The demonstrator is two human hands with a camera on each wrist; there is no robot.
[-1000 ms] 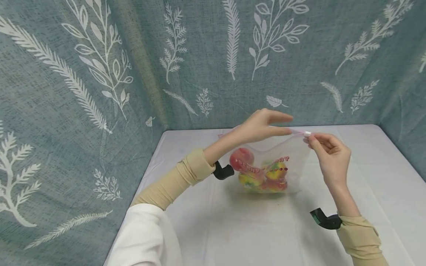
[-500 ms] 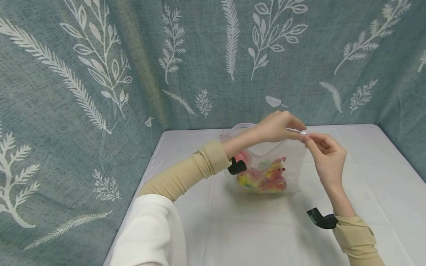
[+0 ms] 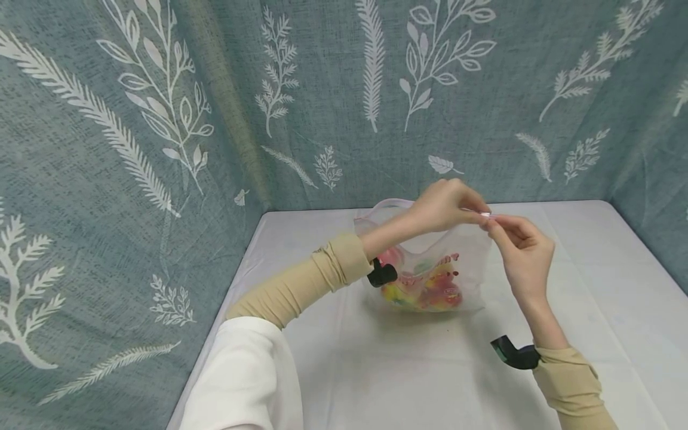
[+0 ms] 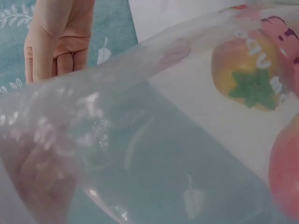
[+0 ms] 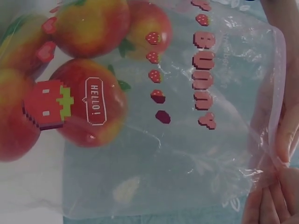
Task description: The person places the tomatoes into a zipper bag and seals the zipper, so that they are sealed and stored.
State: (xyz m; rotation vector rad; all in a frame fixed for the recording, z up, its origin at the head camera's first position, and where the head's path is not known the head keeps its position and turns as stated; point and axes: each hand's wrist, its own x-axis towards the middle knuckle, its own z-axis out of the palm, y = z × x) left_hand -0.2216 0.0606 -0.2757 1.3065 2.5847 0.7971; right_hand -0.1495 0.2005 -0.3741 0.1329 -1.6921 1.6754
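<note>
A clear zip bag (image 3: 470, 269) with pink lettering and strawberry prints stands on the table, its top gaping at the left. Several red-and-yellow fruits (image 5: 91, 28) lie inside, some with green leaves; one (image 4: 247, 70) shows a star-shaped green leaf in the left wrist view. My left hand (image 3: 443, 206) reaches across the bag and pinches the pink-edged top at the small white slider (image 3: 485, 214). Close beside it, my right hand (image 3: 524, 254) pinches the bag's upper right corner. The fingertips of both hands nearly meet, so the slider is partly hidden.
The table (image 3: 398, 370) has a white cover. Blue-green curtains (image 3: 322, 89) with white leaf prints hang behind it and at both sides. Black wrist devices (image 3: 516, 353) sit on both forearms, the left one in front of the bag.
My left hand has moved right from a loose spread at the bag's top to a pinch at the slider. The bag's mouth has bulged open on the left. My right hand has shifted slightly left.
</note>
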